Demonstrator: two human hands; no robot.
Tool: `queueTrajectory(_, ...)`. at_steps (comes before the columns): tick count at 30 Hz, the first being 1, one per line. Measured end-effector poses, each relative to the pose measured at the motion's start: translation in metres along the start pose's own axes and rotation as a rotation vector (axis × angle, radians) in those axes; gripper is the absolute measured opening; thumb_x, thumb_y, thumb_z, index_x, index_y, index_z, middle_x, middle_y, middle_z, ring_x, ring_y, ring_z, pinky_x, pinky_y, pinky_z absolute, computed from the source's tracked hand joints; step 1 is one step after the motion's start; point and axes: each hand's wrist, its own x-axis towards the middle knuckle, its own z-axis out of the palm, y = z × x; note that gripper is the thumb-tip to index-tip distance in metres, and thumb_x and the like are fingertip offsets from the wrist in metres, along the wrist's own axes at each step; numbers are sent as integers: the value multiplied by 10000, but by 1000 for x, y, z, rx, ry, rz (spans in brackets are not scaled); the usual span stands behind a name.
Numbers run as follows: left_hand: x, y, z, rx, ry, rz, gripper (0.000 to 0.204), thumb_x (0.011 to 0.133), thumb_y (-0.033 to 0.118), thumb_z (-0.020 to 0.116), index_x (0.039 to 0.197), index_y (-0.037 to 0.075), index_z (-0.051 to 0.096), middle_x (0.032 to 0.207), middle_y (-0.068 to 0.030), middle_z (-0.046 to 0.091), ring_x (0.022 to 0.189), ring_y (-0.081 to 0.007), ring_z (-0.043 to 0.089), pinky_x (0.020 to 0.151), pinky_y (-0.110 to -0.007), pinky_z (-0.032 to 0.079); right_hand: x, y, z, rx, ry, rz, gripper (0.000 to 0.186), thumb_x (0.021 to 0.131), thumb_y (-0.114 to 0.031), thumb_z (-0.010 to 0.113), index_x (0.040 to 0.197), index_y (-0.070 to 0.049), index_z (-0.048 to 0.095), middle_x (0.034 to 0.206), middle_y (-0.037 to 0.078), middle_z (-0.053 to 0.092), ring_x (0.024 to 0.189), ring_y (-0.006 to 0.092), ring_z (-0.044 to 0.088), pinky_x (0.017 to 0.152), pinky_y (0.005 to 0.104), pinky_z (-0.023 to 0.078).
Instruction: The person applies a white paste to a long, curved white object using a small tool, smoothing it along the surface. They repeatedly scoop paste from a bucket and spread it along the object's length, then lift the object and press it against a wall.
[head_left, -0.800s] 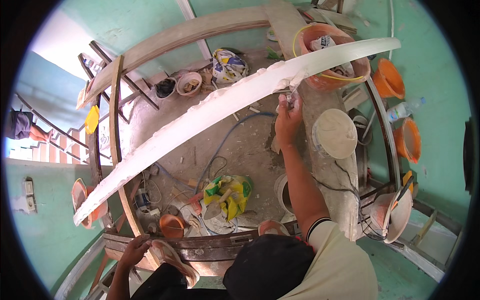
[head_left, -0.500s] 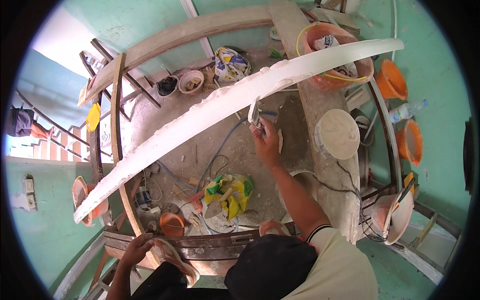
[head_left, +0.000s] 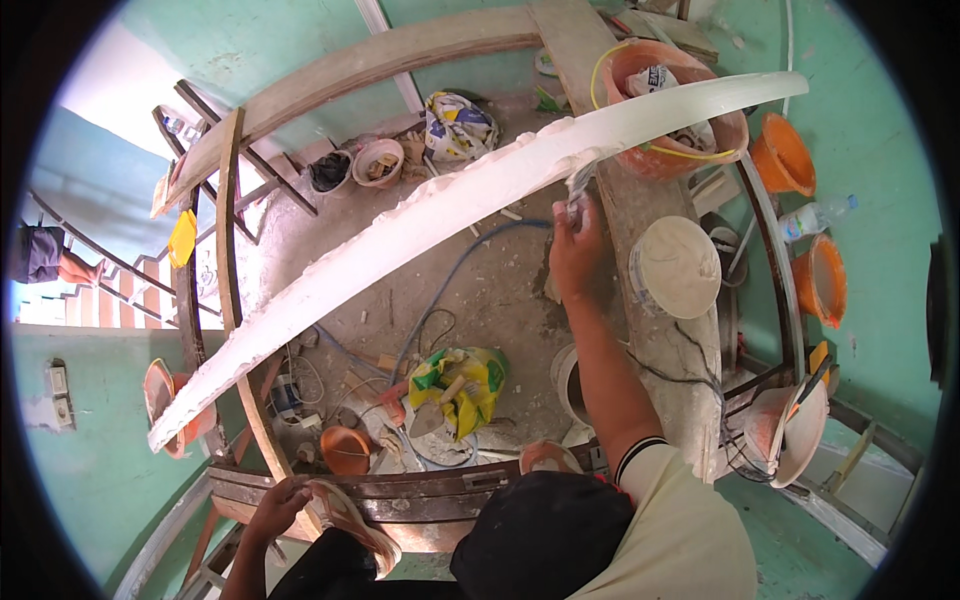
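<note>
A long curved white moulding (head_left: pixel 400 245) with lumpy wet plaster along its upper edge crosses the frame diagonally. My right hand (head_left: pixel 575 250) is closed on a putty knife (head_left: pixel 578 182), its blade at the moulding’s lower edge on the right. A white tub of creamy putty (head_left: pixel 675 265) stands on the wide board beside my right hand. My left hand (head_left: pixel 280 508) is low on the left, fingers curled beside a wooden batten (head_left: pixel 250 410) and my sandalled foot; what it grips is unclear.
Timber beams (head_left: pixel 390 50) and boards frame a littered floor with hoses, a yellow-green sack (head_left: pixel 455 390) and pails. An orange bucket (head_left: pixel 645 160) is behind the moulding; orange containers (head_left: pixel 785 150) line the right. Another person’s legs (head_left: pixel 60 255) show by the stairs at left.
My right hand and knife moved down and left from the moulding, then back up and right to its lower edge. My left hand stays low by the batten.
</note>
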Motion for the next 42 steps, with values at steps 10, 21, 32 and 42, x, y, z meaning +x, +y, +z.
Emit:
queueTrajectory(10,-2,16,4,3,17,-18,375,1029,220,615,1310,-27,593,1080,-77,687,966,-146,638,840,-298,517,-12,-15,3,369,54,93,404,969,-247,712,1230,47,618,1105,199,670,974,318,661,866,397,520)
queueTrajectory(21,-14,10,8,-43,12,7,340,1029,207,610,1289,-13,606,1117,-66,690,1019,-142,635,899,-312,511,-72,-21,12,129,-213,-169,412,967,-276,718,1217,28,598,1047,184,661,925,324,657,822,416,527)
queueTrajectory(32,-20,-19,6,-23,10,17,477,1037,304,628,1383,-18,563,1175,-97,686,1037,-157,643,876,-310,517,-60,-13,52,122,-44,-45,454,935,-266,767,1218,38,584,1057,200,666,919,328,662,813,417,526)
queueTrajectory(42,-22,-7,4,-46,13,-9,420,1033,229,614,1364,-26,577,1225,-126,673,1174,-204,617,1027,-349,480,-111,-25,51,71,-198,-176,433,926,-244,774,1199,37,589,1005,200,671,874,334,670,768,421,533)
